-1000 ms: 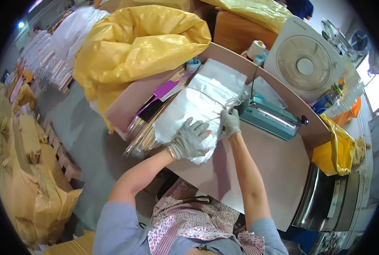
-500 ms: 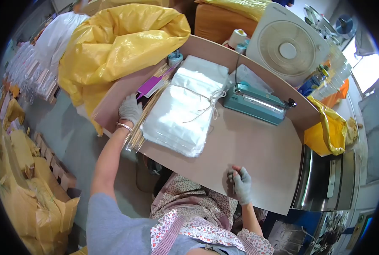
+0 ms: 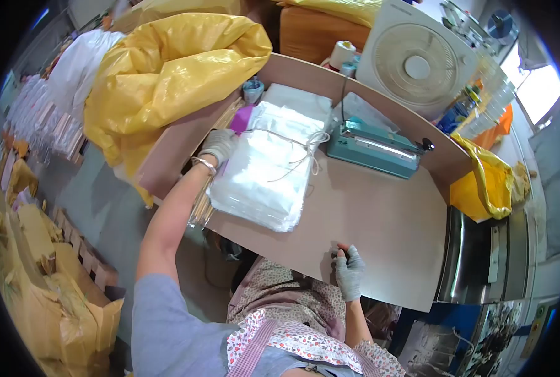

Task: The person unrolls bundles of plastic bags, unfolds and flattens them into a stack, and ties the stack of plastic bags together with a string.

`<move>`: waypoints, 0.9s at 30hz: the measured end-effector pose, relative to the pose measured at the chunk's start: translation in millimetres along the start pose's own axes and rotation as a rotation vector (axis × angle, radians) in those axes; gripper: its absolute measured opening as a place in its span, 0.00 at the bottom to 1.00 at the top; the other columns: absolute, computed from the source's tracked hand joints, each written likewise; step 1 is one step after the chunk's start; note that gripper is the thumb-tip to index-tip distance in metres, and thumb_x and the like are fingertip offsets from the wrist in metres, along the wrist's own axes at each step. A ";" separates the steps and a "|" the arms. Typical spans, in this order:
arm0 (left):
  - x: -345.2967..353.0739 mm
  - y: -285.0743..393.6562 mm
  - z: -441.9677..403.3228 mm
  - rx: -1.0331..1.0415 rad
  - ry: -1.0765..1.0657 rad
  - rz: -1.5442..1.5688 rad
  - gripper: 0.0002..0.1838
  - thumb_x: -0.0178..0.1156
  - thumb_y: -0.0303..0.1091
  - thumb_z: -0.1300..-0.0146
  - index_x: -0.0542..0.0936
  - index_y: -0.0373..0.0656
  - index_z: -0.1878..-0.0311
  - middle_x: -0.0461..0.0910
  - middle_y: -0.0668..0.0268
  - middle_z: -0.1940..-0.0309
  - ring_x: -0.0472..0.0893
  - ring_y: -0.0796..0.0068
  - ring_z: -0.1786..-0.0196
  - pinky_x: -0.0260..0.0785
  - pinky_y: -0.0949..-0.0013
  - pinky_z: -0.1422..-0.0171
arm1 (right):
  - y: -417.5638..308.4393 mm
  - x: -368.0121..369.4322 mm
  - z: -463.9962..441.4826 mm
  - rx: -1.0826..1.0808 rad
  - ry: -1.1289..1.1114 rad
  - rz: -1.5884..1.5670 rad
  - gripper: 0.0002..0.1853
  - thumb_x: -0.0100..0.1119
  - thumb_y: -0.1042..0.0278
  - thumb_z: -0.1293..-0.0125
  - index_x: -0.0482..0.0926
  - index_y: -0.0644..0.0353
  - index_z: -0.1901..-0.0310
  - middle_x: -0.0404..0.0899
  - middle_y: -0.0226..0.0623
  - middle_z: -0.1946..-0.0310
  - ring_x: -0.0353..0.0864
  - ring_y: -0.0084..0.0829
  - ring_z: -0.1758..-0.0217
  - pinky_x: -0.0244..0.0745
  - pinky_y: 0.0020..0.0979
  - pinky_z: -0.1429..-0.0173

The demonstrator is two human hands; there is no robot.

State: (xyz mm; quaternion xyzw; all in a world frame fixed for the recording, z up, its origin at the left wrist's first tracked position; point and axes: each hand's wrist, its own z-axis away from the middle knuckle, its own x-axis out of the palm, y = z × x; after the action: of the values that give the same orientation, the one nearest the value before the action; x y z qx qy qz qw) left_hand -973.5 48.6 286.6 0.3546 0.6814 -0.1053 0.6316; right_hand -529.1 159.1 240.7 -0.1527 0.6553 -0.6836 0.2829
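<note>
My left hand (image 3: pixel 218 146), in a pale glove with bare fingertips, is closed at the left side of a stack of clear plastic bags (image 3: pixel 261 169). Its fingers are on a flat purple piece (image 3: pixel 242 118), partly covered by the hand and the bags; its exact kind does not show. Thin wooden sticks (image 3: pixel 203 204) lie under and beside this wrist. String (image 3: pixel 305 147) is tied around the bags. Over the table's front edge, my gloved right hand (image 3: pixel 349 273) holds nothing, its fingers loosely bent and apart.
A teal bag sealer (image 3: pixel 374 151) stands right of the bags on the brown table (image 3: pixel 368 220), which has a raised rim. Behind it are a white fan (image 3: pixel 415 63) and a thread spool (image 3: pixel 343 55). A large yellow sack (image 3: pixel 173 75) leans at the left, a yellow bag (image 3: pixel 481 191) at the right.
My left hand has moved right and slightly up, toward the bags, and the purple piece has shifted the same way against the stack. My right hand has moved slightly left.
</note>
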 end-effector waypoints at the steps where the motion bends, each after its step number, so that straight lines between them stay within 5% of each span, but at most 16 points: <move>1: 1.6 -1.0 4.3 -0.023 -0.019 0.001 0.14 0.56 0.37 0.45 0.78 0.39 0.58 0.79 0.48 0.64 0.79 0.49 0.56 0.70 0.51 0.51 | -1.6 1.0 0.4 0.000 -0.020 0.004 0.09 0.52 0.73 0.32 0.77 0.64 0.54 0.78 0.27 0.70 0.72 0.14 0.73 0.68 0.18 0.68; 6: -2.6 -21.5 39.5 -0.233 0.006 -0.117 0.25 0.63 0.46 0.46 0.74 0.41 0.49 0.72 0.52 0.51 0.72 0.50 0.46 0.66 0.54 0.42 | 2.6 -2.0 2.9 0.000 -0.007 0.073 0.08 0.52 0.75 0.33 0.77 0.64 0.55 0.76 0.26 0.73 0.72 0.13 0.74 0.69 0.18 0.68; 16: 10.4 -43.1 59.8 -0.070 0.199 -0.001 0.26 0.63 0.42 0.48 0.71 0.39 0.48 0.71 0.54 0.49 0.70 0.52 0.44 0.63 0.55 0.38 | 5.5 4.3 -1.6 0.012 0.034 0.006 0.07 0.52 0.74 0.33 0.78 0.63 0.56 0.76 0.26 0.73 0.70 0.13 0.75 0.67 0.17 0.71; 27: 8.2 -35.9 65.1 -0.196 0.233 0.056 0.26 0.64 0.36 0.49 0.70 0.44 0.45 0.71 0.56 0.46 0.69 0.55 0.41 0.60 0.56 0.35 | 5.5 -0.5 -0.9 0.020 -0.005 0.011 0.08 0.50 0.73 0.31 0.76 0.63 0.54 0.77 0.28 0.71 0.71 0.13 0.73 0.68 0.17 0.68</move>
State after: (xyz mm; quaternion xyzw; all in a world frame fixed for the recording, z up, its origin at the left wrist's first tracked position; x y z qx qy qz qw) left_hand -944.1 -13.1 256.3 0.3201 0.7467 0.0212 0.5827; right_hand -528.3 160.3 235.3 -0.1478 0.6487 -0.6880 0.2899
